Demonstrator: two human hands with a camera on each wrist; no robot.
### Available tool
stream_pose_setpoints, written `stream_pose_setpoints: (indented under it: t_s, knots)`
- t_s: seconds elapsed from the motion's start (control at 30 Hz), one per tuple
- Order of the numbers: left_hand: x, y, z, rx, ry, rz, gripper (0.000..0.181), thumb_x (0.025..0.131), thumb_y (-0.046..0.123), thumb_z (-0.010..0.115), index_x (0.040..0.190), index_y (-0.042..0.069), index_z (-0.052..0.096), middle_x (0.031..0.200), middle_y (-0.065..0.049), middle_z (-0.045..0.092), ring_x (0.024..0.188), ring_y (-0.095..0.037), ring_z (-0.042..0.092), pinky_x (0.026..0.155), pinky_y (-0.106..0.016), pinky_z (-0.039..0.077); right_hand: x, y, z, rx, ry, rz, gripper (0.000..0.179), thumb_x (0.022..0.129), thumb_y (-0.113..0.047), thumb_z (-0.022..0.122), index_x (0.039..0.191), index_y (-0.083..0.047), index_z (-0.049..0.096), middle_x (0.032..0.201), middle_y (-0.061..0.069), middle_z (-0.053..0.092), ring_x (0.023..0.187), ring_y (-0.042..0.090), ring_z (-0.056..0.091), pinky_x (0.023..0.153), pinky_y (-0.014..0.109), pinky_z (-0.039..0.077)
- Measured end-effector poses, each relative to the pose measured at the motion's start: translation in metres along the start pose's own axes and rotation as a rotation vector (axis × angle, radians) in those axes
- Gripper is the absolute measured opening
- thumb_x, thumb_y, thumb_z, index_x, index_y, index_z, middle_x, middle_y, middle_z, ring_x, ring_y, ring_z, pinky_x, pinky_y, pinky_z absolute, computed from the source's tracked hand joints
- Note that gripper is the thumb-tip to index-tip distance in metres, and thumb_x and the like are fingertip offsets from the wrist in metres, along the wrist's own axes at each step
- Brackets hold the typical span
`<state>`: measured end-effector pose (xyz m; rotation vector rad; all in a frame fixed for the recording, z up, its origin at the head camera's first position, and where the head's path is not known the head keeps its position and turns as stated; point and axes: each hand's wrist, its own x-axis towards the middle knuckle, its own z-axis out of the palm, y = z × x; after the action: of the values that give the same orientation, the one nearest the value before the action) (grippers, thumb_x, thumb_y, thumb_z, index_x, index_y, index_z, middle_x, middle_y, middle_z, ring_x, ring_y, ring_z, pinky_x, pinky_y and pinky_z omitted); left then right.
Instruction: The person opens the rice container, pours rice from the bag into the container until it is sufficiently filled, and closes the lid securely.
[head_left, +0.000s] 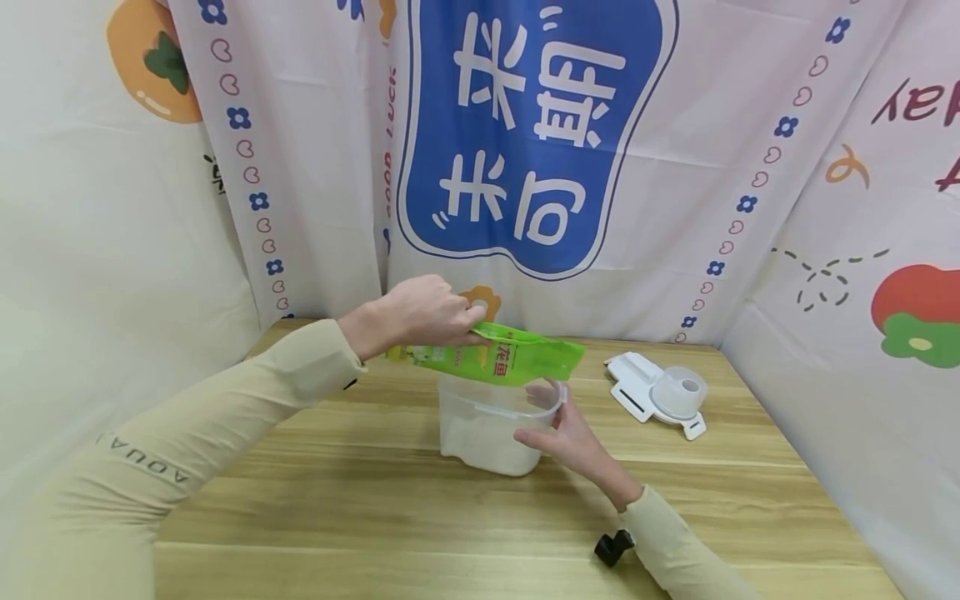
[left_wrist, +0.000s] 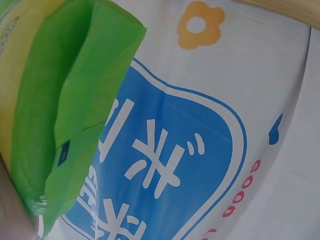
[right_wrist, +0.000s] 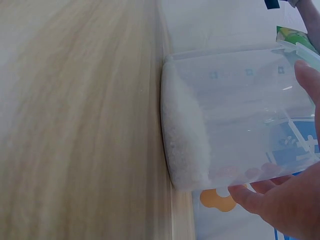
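In the head view my left hand grips the top side of a bright green plastic bag with printed characters. The bag lies almost level above a clear plastic container, its right end reaching past the rim. In the left wrist view, folds of the green bag fill the left side. My right hand holds the container at its right side, thumb in front and fingers behind. White grains, looking like rice, cover the container's bottom in the right wrist view. The container stands upright on the table.
A white lid with side flaps lies on the wooden table to the right, a clear cup on it. A small black object is beside the right sleeve. Printed white curtains hang behind and at both sides.
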<state>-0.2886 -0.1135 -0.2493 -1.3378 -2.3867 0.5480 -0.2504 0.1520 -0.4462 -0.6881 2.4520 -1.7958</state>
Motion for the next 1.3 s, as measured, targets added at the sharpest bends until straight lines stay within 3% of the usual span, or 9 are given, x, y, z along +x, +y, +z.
stream_pose_setpoints:
  t_s: [0.4,0.7,0.87,1.1,1.3]
  knots:
    - [0.0037,-0.0021,-0.0029,-0.063,-0.035,-0.029,0.044,0.099,0.055,0.046,0.082,0.016,0.056,0.055,0.007,0.043,0.042,-0.007,0.036,0.040,-0.019,0.025,-0.0005,-0.0017,-0.0001,0.006,-0.008,-0.011,0.074,0.081,-0.019,0.081,0.140,-0.010,0.038,0.143,0.017,0.048,0.135,0.038,0.045,0.113,0.056,0.037]
    - [0.0043,-0.0039,-0.0047,-0.092,-0.052,-0.048,0.047,0.100,0.057,0.040,0.086,0.016,0.059,0.057,0.006,0.050,0.042,-0.008,0.042,0.041,-0.018,0.030,0.0006,-0.0008,-0.0001,0.007,-0.013,-0.034,0.077,0.081,-0.018,0.081,0.142,-0.017,0.034,0.143,0.018,0.048,0.134,0.039,0.046,0.112,0.056,0.038]
    - [0.0045,-0.0048,-0.0059,-0.084,-0.049,-0.055,0.048,0.102,0.057,0.037,0.087,0.016,0.058,0.056,0.006,0.049,0.041,-0.008,0.039,0.041,-0.019,0.029,0.0000,-0.0002,0.0003,0.003,-0.006,-0.030,0.081,0.080,-0.018,0.081,0.144,-0.016,0.032,0.143,0.019,0.048,0.133,0.039,0.047,0.111,0.056,0.039]
    - [0.0049,-0.0061,-0.0072,-0.028,-0.003,-0.016,0.050,0.100,0.058,0.040,0.088,0.013,0.058,0.054,0.007,0.040,0.040,-0.007,0.030,0.040,-0.019,0.023,-0.0002,-0.0005,0.0006,0.021,-0.005,0.025,0.099,0.080,-0.020,0.082,0.153,-0.016,0.015,0.146,0.018,0.045,0.136,0.036,0.045,0.111,0.054,0.039]
    - [0.0047,-0.0069,-0.0087,-0.014,0.006,-0.005,0.050,0.100,0.057,0.040,0.088,0.013,0.060,0.053,0.007,0.037,0.040,-0.007,0.028,0.040,-0.019,0.022,0.0000,-0.0014,0.0007,0.019,-0.007,0.031,0.098,0.080,-0.020,0.082,0.153,-0.018,0.016,0.146,0.018,0.045,0.136,0.036,0.045,0.111,0.055,0.039]
